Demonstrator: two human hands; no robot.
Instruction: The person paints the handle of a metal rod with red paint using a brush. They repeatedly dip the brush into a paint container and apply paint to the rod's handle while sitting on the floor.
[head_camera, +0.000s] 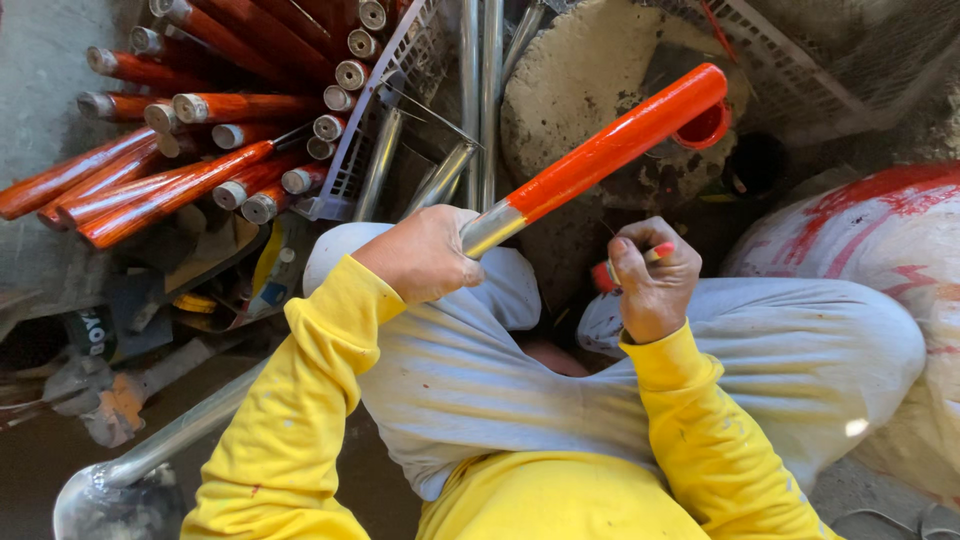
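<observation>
Yellow sleeves (300, 400) and pale grey trousered knees (480, 370) fill the foreground, above a dirty concrete floor (40, 60); beyond the knees stands a round concrete block (590, 90) with a red cup (706, 128) on it. Left hand (420, 255) grips the bare metal end of an orange-painted pipe (610, 150) slanting across that block, while the right hand (652, 280) is closed around a small paintbrush (640, 260) just below it. Painted pipes (180, 170) lie heaped left of the block, beside a wire basket (385, 90)
</observation>
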